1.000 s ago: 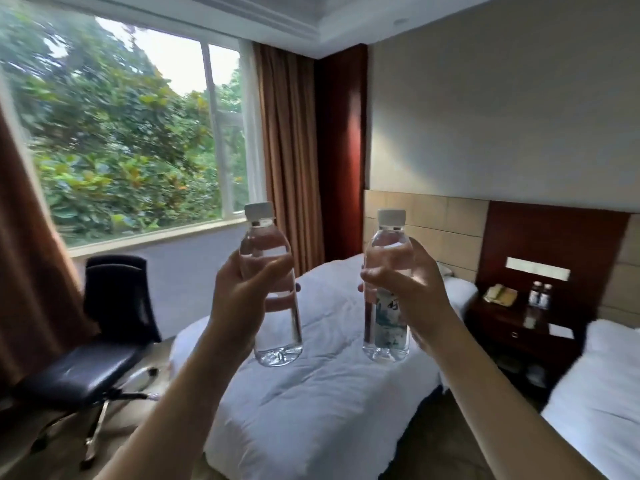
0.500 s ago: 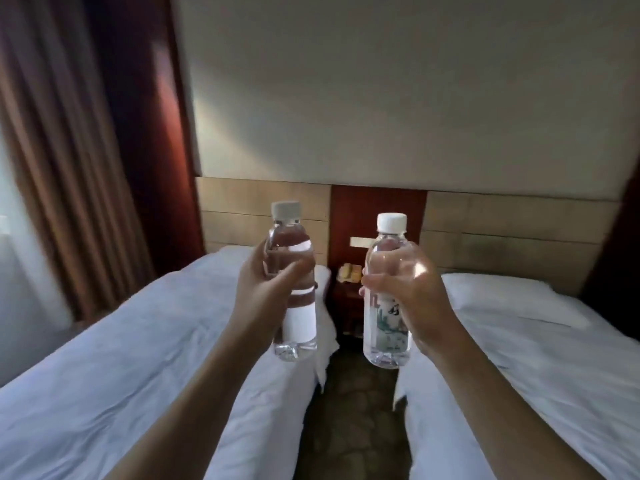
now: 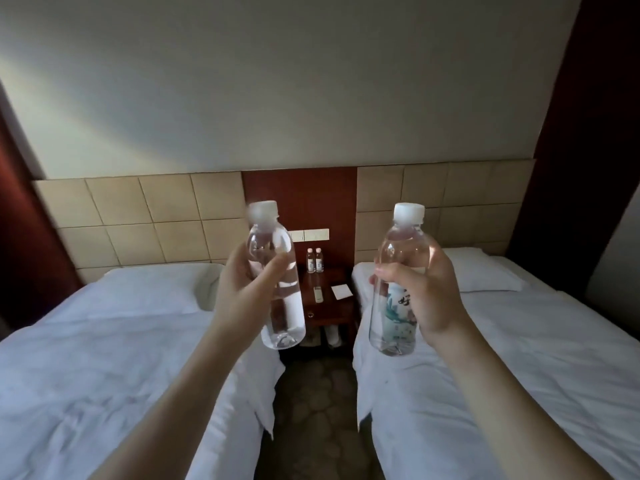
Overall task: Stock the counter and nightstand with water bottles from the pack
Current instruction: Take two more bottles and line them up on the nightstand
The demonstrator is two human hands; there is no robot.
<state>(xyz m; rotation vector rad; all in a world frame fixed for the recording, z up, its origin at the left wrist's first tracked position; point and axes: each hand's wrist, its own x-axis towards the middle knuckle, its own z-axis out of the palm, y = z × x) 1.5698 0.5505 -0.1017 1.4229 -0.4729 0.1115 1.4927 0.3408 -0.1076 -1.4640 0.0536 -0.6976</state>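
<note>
Left hand (image 3: 242, 292) gripping clear white-capped bottle (image 3: 277, 282), right hand (image 3: 426, 296) gripping labelled bottle (image 3: 394, 306)

Two bare forearms were seen, no sleeves worn to the frame's lower edge, left hand (image 3: 242, 292) and right hand (image 3: 424, 296) ungloved, no rings, watch or bands shown, fingernails kept short and unpainted.

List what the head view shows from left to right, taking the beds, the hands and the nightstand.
Left bed → left hand holding a clear water bottle → nightstand with two small bottles → right hand holding a labelled water bottle → right bed.
</note>
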